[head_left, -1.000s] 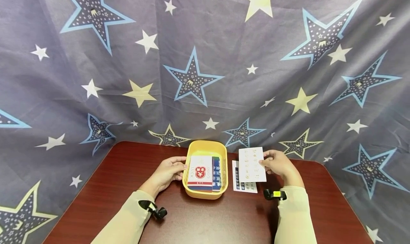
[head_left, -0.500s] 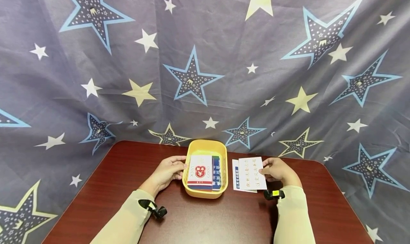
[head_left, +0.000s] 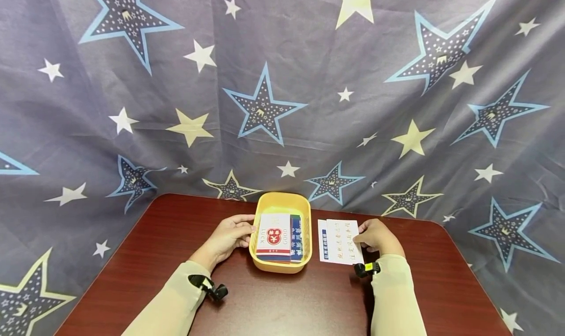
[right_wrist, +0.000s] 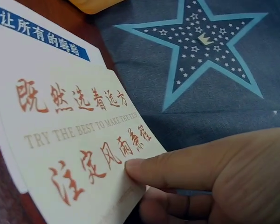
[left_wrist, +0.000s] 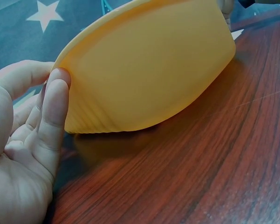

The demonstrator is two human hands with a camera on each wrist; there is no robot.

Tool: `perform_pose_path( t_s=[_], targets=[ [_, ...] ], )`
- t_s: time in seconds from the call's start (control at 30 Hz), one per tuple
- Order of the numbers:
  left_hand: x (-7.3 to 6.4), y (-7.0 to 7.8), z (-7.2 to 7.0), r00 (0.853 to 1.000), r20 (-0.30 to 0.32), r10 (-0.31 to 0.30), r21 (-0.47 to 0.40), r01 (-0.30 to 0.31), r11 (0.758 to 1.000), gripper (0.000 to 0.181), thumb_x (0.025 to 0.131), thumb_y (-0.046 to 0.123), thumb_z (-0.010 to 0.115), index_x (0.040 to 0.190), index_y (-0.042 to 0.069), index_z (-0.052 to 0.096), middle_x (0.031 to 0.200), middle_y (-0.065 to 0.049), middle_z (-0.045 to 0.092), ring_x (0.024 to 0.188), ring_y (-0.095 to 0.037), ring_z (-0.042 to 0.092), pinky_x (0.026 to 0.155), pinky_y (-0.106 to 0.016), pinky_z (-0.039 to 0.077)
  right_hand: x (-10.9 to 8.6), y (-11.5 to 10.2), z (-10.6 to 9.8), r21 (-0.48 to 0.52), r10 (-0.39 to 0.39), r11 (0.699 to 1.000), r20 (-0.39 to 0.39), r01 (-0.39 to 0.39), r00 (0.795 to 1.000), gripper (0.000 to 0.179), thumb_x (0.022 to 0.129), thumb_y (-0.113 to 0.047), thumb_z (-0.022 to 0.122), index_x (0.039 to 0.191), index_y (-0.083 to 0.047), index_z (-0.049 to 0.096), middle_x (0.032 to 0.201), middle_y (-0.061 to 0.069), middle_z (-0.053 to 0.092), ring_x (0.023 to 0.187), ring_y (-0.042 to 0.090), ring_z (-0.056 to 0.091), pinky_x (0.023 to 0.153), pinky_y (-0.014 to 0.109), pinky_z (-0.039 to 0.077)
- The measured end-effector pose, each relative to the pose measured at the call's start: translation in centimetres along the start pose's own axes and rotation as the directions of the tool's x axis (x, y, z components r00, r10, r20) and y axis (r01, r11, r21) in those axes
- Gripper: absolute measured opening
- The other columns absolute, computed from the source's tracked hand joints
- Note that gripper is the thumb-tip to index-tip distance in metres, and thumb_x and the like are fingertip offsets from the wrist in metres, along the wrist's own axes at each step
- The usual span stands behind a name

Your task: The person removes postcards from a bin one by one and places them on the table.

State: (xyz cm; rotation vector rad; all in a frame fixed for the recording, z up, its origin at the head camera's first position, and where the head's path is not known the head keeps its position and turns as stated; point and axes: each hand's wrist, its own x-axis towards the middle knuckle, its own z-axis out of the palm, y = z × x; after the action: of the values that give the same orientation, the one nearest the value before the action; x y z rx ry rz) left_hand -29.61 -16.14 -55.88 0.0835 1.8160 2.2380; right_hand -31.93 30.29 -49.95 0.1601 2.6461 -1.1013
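Note:
My left hand (head_left: 227,238) pinches the left rim of a yellow plastic basket (left_wrist: 144,70), thumb on the outside wall. In the basket lie several cards; on top is a white card (head_left: 273,233) with a red "GOOD LUCK" emblem, beside a blue card (head_left: 296,238) with white characters. To the basket's right, my right hand (head_left: 375,235) pinches the right edge of a cream card (right_wrist: 84,126) printed with orange characters and "TRY THE BEST TO MAKE THE TRIP". Its thumb lies on the printed face. Under this card, a white card (right_wrist: 51,39) with a blue strip of characters sticks out at the left.
Everything stands on a dark red wooden table (head_left: 282,301). Behind its far edge hangs a grey curtain (head_left: 309,144) with stars. A black wrist camera (head_left: 209,288) sits on the left sleeve, another wrist camera (head_left: 367,269) on the right.
My right hand has lowered the cream card toward the front and slid it left, over more of the white card below. My left hand and the basket have stayed put.

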Motion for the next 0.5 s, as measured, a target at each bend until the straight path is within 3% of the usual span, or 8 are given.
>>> perform_pose_path(
  t_s=[0.5],
  targets=[
    [0.14,-0.14,-0.06,1.000,0.013,0.008,0.006,-0.008,1.000,0.061,0.106,0.002,0.073,0.161,-0.009,0.050,0.099,-0.001,0.078,0.063,-0.004,0.067,0.059,-0.016,0.061,-0.59,-0.23,0.43,-0.033,0.018,0.999,-0.038,-0.019,0.999,0.019,0.089,-0.005,0.084,0.080,-0.005,0.067,0.073,0.005,0.060,0.067,0.019,0.059,0.060,0.030,0.059]
  ],
)
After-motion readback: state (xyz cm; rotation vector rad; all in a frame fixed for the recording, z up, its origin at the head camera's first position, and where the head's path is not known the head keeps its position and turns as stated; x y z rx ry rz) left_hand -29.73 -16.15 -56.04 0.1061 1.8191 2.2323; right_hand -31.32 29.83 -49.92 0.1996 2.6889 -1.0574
